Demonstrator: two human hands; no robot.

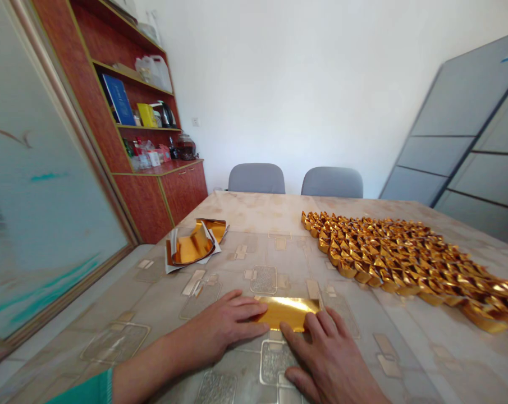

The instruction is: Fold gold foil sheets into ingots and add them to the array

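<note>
A strip of shiny gold foil paper lies flat on the table in front of me. Resting on its left end is my left hand, its fingers stretched out. My right hand lies over the right end and near edge, fingers apart, one fingertip touching the near edge. Both palms face down. Further off to the left, a loose stack of curled gold paper sheets with white backs sits on the table. Many folded gold paper ingots stand in packed rows on the right.
The table has a patterned, glossy cover. Two grey chairs stand at its far side. At the left are a red-brown shelf cabinet and a frosted glass door; grey panels stand at the right.
</note>
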